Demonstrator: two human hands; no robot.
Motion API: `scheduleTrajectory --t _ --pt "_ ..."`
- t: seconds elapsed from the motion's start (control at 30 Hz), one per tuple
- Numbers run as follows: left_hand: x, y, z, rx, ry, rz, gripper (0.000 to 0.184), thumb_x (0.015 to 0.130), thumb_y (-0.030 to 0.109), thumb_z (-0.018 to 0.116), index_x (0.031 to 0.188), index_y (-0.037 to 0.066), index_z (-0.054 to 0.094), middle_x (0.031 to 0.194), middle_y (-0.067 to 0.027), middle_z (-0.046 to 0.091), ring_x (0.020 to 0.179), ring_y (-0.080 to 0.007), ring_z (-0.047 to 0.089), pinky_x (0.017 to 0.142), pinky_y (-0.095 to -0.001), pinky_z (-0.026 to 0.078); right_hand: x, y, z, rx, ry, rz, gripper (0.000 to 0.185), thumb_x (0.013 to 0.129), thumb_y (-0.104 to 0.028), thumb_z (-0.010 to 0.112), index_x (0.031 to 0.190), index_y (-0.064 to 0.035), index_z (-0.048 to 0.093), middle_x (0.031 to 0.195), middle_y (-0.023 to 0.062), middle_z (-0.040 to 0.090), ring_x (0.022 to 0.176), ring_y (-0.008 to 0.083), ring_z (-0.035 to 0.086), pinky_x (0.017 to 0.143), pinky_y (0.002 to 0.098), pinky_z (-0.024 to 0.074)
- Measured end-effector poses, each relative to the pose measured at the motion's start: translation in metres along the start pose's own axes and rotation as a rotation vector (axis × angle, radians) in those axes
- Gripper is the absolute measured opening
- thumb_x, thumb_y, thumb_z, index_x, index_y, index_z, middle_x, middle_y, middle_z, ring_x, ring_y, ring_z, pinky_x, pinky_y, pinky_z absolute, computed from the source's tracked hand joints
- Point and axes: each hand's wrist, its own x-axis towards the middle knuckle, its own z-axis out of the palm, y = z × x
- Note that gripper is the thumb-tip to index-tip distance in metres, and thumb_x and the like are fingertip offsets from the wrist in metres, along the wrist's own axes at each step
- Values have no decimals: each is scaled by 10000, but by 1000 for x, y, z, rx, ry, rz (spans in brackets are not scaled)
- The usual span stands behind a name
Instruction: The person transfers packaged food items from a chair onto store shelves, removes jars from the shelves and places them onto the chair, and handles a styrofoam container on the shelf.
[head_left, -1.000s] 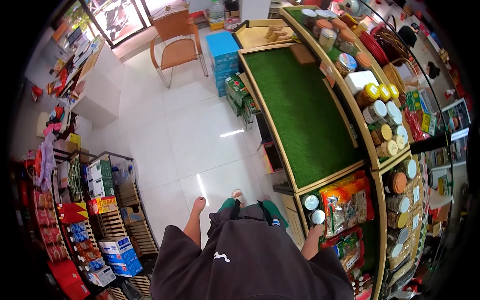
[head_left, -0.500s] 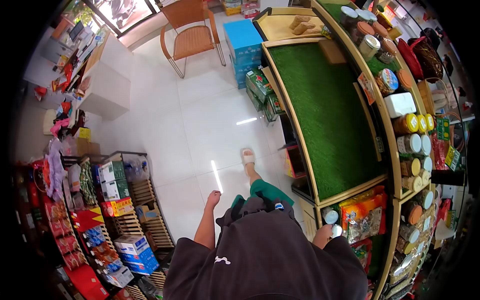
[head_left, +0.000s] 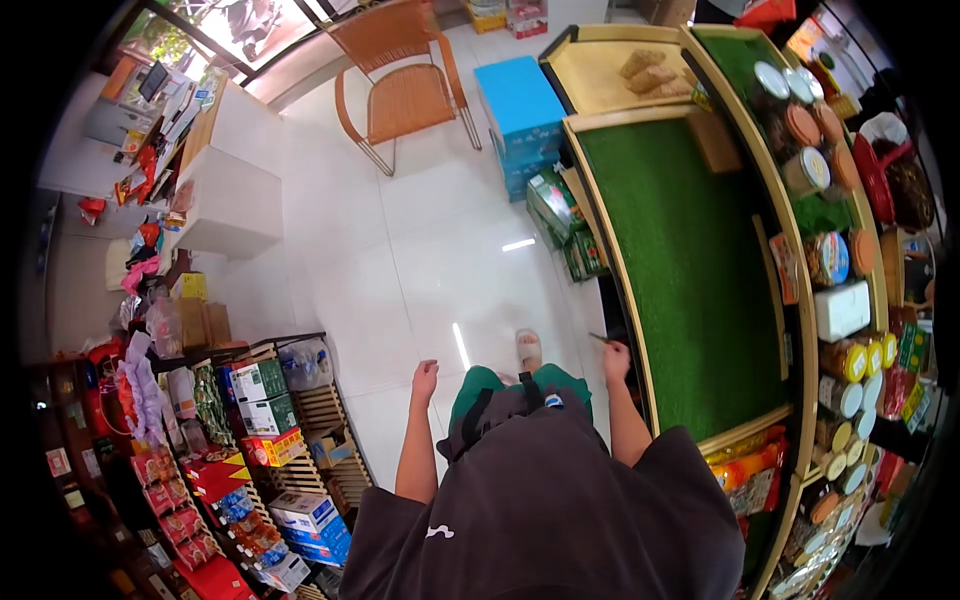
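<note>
My left hand point(head_left: 426, 374) hangs over the floor at my left side, its fingers curled together, with nothing visible in it. On the other side, my right hand point(head_left: 616, 360) is closed around a thin dark stick-like object point(head_left: 598, 337) that pokes out toward the left. What exactly this object is, I cannot make out. That hand is close to the wooden edge of a display stand point(head_left: 648, 385) lined with green artificial grass point(head_left: 672, 270).
White floor tiles point(head_left: 350, 230) run ahead to a brown chair point(head_left: 410, 95). Stacked blue boxes point(head_left: 520, 95) and green cartons point(head_left: 555, 205) stand beside the display. Lidded jars point(head_left: 806, 170) line the right shelf. A slatted rack point(head_left: 335, 410) of packaged goods is at left, a white counter point(head_left: 225, 190) beyond.
I have stepped forward, so the chair and boxes look nearer. My right hand has swung forward from beside the jars, and the thin dark object now shows in it.
</note>
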Motion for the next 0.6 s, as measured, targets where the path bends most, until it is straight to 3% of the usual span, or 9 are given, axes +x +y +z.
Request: scheduleTrajectory --t 0.07,0.13,0.27,0.33,0.43,0.53,0.6 --pt "12 -8 -10 49 55 -88 319 848 238 561 1090 38 615 1005 -145 640 959 -238 596 850 -327 456 44 -27 66 126 -623 -94 366 813 -291 572 1084 -46 597 925 113 645 786 228 620 714 374 507" --pt "27 -36 -18 31 85 -115 306 856 226 552 1076 24 619 991 -134 644 948 -222 592 848 -318 454 19 -138 70 99 -808 0 347 840 -264 559 1113 -50 570 875 92 630 761 176 603 631 317 495" --pt "59 -88 -34 14 130 -246 339 833 276 574 1015 -5 627 904 -111 644 849 -201 589 739 -305 462 31 -207 148 126 -757 -276 331 855 -258 552 1114 -51 567 862 93 628 739 167 606 576 268 471" --pt "78 -93 -45 3 127 -337 356 818 303 588 995 -3 631 880 -102 640 822 -196 585 696 -297 458 24 -242 161 113 -753 -235 310 872 -258 542 1109 -58 566 852 84 631 687 160 604 535 258 455" --pt "99 -71 -72 -182 91 -358 339 809 283 578 1013 21 647 902 -112 650 841 -219 599 755 -331 472 26 -246 181 73 -787 -207 318 870 -281 547 1104 -67 564 857 80 637 656 166 608 515 274 454" --pt "137 -37 -106 -164 80 -570 352 805 290 566 1023 18 611 854 -89 636 733 -185 576 603 -346 455 29 -235 182 -122 -776 23 354 845 -318 567 1096 -68 566 904 103 650 685 185 624 533 328 465" --pt "180 -21 -129 -194 -6 -612 368 822 371 557 1102 133 564 968 -51 635 784 -186 576 659 -412 435 27 -236 183 -156 -747 145 362 843 -315 561 1110 -69 562 934 126 646 712 216 619 580 368 474"
